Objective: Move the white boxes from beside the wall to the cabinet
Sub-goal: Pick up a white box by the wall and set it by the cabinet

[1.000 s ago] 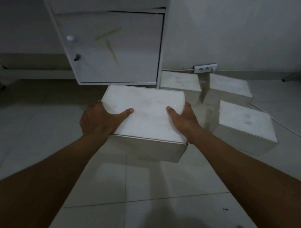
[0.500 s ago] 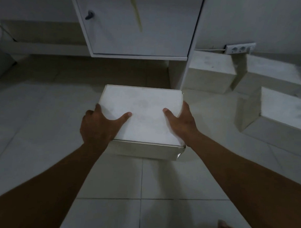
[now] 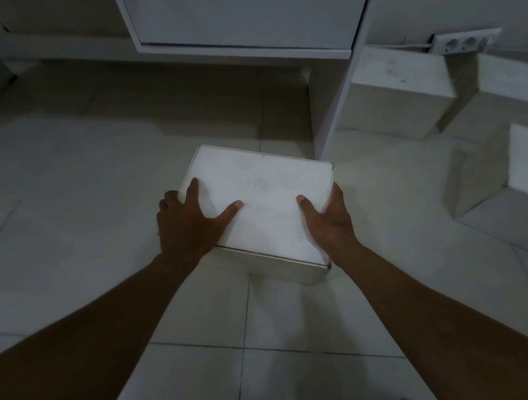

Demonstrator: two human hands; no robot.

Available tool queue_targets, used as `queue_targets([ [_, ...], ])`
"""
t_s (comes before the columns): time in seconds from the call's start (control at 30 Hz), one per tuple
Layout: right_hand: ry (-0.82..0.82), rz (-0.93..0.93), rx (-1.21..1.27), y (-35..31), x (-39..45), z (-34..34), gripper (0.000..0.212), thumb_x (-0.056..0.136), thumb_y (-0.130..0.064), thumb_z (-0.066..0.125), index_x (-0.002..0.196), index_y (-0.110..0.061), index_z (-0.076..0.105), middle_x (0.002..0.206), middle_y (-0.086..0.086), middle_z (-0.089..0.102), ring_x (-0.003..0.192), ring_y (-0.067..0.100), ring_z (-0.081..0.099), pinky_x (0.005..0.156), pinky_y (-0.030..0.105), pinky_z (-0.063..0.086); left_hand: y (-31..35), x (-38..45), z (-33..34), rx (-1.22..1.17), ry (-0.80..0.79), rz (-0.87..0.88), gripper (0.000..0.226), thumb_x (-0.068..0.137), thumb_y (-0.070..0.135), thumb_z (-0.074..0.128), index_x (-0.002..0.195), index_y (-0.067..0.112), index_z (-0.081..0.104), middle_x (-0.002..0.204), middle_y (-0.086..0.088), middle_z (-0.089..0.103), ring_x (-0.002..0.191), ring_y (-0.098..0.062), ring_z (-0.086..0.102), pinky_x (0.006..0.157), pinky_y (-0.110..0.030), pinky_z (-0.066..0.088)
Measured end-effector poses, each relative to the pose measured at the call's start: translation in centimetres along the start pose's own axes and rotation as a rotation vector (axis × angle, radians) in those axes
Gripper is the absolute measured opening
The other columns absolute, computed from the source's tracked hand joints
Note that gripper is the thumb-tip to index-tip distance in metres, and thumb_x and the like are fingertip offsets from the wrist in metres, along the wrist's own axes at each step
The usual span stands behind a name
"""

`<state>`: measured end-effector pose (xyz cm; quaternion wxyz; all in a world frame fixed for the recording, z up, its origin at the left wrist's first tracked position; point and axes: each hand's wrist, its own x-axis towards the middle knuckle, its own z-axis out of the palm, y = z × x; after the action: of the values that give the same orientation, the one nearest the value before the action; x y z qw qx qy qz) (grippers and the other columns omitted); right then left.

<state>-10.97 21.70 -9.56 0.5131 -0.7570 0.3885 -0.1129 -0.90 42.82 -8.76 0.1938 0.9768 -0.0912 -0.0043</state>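
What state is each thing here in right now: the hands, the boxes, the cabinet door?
Left hand: grips the carried box's left edge, thumb on top.
Right hand: grips the carried box's right edge, thumb on top.
Carried white box: closed, held level between both hands in front of the cabinet.
Cabinet door: closed.
Three white boxes by the wall: closed, resting on the floor.
Power strip: no plug seen in its sockets.

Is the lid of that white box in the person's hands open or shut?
Shut. The white cardboard box shows a flat, unbroken top sitting flush on its sides, with the left hand and right hand gripping its edges.
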Motion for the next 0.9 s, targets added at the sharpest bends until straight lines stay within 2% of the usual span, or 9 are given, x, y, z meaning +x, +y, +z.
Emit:
queue_targets([
  [0.1,0.013,-0.020,-0.044,0.0,0.4,0.1,0.083,0.089,-0.043,0.067,0.154,-0.018,0.022,0.152,0.003,0.040,0.137,0.024,0.041,0.111,0.029,0.032,0.1,-0.2,0.0,0.036,-0.002,0.063,0.108,0.066,0.094,0.040,0.148,0.023,0.033,0.146,-0.024,0.034,0.133,-0.040,0.035,0.110,-0.052,0.031],
  [0.17,0.040,-0.115,-0.184,-0.5,1.0,0.1,0.090,0.089,-0.043,0.064,0.157,-0.019,0.010,0.163,0.004,0.016,0.148,0.023,0.020,0.119,0.038,0.021,-0.3,-1.1,-0.3,0.068,-0.013,0.249,0.110,0.066,0.096,0.033,0.151,0.026,0.031,0.159,-0.020,0.018,0.147,-0.034,0.017,0.117,-0.052,0.019],
  [0.23,0.050,-0.264,-0.406,-1.1,1.9,0.0,0.086,0.092,-0.048,0.057,0.157,-0.022,0.007,0.166,0.002,0.003,0.151,0.021,0.002,0.122,0.044,0.006,-1.3,-1.9,-0.5,0.109,-0.107,0.514,0.114,0.066,0.096,0.034,0.154,0.025,0.024,0.164,-0.011,0.007,0.151,-0.024,0.004,0.120,-0.052,0.010],
  [0.33,-0.022,-0.414,-0.655,-2.2,3.6,0.1,0.079,0.094,-0.063,0.043,0.157,-0.027,0.011,0.166,0.002,0.004,0.151,0.022,-0.005,0.121,0.049,-0.003,-2.6,-1.9,-0.8,0.122,-0.134,0.734,0.113,0.070,0.090,0.046,0.154,0.017,0.027,0.163,-0.007,0.016,0.151,-0.021,0.010,0.119,-0.052,0.018],
  [0.5,-0.147,-0.485,-0.899,-2.9,5.3,1.0,0.080,0.089,-0.077,0.022,0.156,-0.035,0.013,0.165,0.005,0.006,0.152,0.023,-0.002,0.120,0.053,-0.005,-2.8,-0.6,-0.3,0.170,-0.156,0.776,0.102,0.077,0.085,0.041,0.154,0.020,0.027,0.163,-0.008,0.016,0.151,-0.020,0.009,0.121,-0.046,0.015],
  [0.6,-0.098,-0.511,-0.916,-2.8,5.5,1.4,0.080,0.087,-0.079,0.021,0.155,-0.035,0.020,0.161,0.007,0.019,0.150,0.024,0.009,0.120,0.054,-0.001,-3.0,0.5,-0.4,0.199,-0.207,0.778,0.102,0.077,0.087,0.035,0.156,0.026,0.017,0.164,-0.003,0.005,0.151,-0.014,-0.001,0.122,-0.040,0.006],
  [0.77,-0.040,-0.452,-0.911,-2.5,5.2,1.6,0.082,0.086,-0.080,0.022,0.154,-0.034,0.023,0.159,0.013,0.022,0.148,0.029,0.015,0.121,0.051,0.004,-3.2,3.2,-1.5,0.261,-0.307,0.757,0.097,0.074,0.090,0.024,0.154,0.041,0.004,0.164,0.008,-0.007,0.149,-0.011,-0.011,0.122,-0.041,0.003],
  [0.83,0.005,-0.413,-0.906,-2.2,4.9,1.3,0.084,0.085,-0.081,0.024,0.153,-0.033,0.025,0.156,0.015,0.026,0.144,0.033,0.020,0.120,0.049,0.011,-3.2,3.8,-1.9,0.284,-0.297,0.714,0.091,0.073,0.091,0.017,0.152,0.047,0.005,0.164,0.006,-0.005,0.150,-0.014,-0.008,0.122,-0.043,0.006],
  [0.9,0.073,-0.360,-0.874,-1.7,4.5,0.7,0.085,0.083,-0.083,0.027,0.151,-0.032,0.028,0.152,0.015,0.032,0.139,0.034,0.027,0.117,0.047,0.021,-3.0,3.7,-2.0,0.265,-0.226,0.636,0.087,0.075,0.088,0.021,0.152,0.047,0.016,0.164,-0.001,0.003,0.151,-0.021,0.001,0.120,-0.046,0.014],
])
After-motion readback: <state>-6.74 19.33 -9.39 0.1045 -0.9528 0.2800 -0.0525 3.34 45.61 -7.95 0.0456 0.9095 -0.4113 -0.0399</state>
